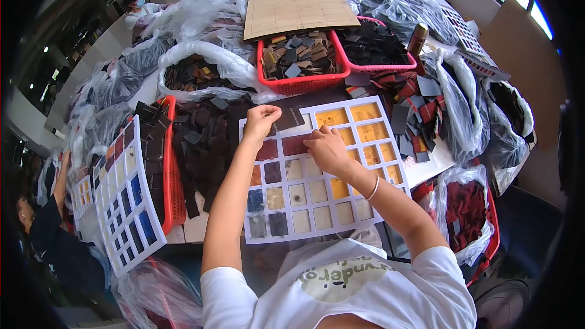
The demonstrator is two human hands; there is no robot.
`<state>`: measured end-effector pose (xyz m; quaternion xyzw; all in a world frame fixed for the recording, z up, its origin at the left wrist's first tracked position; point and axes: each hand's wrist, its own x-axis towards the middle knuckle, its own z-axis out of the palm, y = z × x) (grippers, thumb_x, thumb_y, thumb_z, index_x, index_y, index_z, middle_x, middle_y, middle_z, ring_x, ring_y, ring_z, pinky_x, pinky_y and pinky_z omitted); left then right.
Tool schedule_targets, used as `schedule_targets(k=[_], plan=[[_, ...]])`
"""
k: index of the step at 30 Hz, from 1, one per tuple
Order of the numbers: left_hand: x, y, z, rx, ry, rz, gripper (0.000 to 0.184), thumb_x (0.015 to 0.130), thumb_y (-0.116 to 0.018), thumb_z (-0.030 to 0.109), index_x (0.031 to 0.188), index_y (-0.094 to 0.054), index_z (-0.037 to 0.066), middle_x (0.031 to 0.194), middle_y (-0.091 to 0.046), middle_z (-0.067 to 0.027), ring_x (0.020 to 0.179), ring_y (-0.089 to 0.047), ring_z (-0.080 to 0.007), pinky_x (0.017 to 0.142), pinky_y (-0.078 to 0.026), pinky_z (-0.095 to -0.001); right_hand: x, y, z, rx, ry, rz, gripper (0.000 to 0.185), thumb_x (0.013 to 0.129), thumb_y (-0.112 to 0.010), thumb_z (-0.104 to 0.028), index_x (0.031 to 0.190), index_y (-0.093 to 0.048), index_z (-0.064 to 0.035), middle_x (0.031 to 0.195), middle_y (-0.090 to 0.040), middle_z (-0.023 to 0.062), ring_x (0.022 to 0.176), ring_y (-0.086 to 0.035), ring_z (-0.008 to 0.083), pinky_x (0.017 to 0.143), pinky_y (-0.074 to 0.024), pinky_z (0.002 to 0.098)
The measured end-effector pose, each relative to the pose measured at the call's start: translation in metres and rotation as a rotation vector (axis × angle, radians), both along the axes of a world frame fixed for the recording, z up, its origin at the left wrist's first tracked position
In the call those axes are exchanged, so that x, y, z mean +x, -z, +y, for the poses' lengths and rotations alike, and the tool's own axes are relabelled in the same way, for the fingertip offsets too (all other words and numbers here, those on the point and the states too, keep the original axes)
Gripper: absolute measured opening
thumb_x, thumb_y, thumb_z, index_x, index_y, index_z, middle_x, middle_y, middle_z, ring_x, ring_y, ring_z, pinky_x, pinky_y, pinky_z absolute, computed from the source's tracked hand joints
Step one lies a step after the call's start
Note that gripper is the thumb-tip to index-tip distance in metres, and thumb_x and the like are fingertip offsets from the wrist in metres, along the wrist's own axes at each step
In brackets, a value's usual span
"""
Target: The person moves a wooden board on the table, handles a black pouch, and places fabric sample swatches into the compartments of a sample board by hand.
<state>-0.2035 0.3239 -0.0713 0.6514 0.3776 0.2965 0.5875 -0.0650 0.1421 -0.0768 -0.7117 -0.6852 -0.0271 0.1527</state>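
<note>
A white grid board [312,195] with square and rectangular openings lies in front of me. Some openings hold dark red, grey, blue and orange pieces; others show yellow or whitish backing. My left hand [262,122] pinches a dark rectangular piece [288,120] over the board's upper left part. My right hand [329,149] rests its fingertips at the right end of a dark red piece [294,144] in an opening below; whether it grips that piece is hidden.
A red basket [304,83] of mixed pieces and a pink basket [381,67] stand beyond the board. Loose dark pieces [207,140] lie left. Another grid board [125,201] leans at the left, near a co-worker [58,244]. Plastic bags surround the table.
</note>
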Motion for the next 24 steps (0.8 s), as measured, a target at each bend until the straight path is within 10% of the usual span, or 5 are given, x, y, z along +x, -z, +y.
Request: schedule_targets(k=[6,8,16,24], plan=[[0.033,0.035,0.008,0.211,0.037,0.256,0.014,0.082,-0.073,0.009,0.093,-0.071,0.0,0.08,-0.07,-0.004,0.07,-0.061,-0.0093,0.063,-0.047,-0.0248,0.015,0.001,-0.003,-0.041,-0.074,0.213,0.018,0.079,-0.068,-0.016,0.096,-0.074,-0.0142,0.1,-0.066,0.0045,0.1,-0.055,0.0244,0.088,-0.042,0.0373],[0.035,0.038,-0.001,0.49,-0.023,0.204,0.01,0.076,-0.074,0.013,0.083,-0.073,0.005,0.07,-0.065,-0.0116,0.07,-0.064,-0.0242,0.066,-0.05,-0.0361,0.02,-0.005,0.002,-0.006,-0.048,0.208,0.017,0.079,-0.067,-0.012,0.095,-0.073,-0.0116,0.103,-0.067,0.004,0.099,-0.057,0.0243,0.088,-0.0427,0.0375],[0.025,0.024,-0.021,0.919,-0.109,0.294,0.027,0.077,-0.075,0.014,0.1,-0.069,0.001,0.096,-0.058,-0.0136,0.097,-0.052,-0.032,0.089,-0.044,-0.0398,0.037,0.001,0.048,0.219,-0.114,0.068,0.033,0.082,-0.069,-0.021,0.114,-0.066,-0.0108,0.121,-0.064,0.0056,0.119,-0.051,0.0285,0.096,-0.0396,0.0416],[-0.017,0.02,-0.017,0.787,0.122,0.323,0.029,0.074,-0.076,0.013,0.099,-0.069,0.001,0.111,-0.067,-0.0136,0.107,-0.058,-0.0307,0.094,-0.046,-0.0396,0.046,0.004,0.067,0.118,-0.142,0.076,0.037,0.077,-0.074,-0.028,0.11,-0.069,-0.0118,0.11,-0.066,0.0007,0.11,-0.052,0.0249,0.098,-0.037,0.0401]])
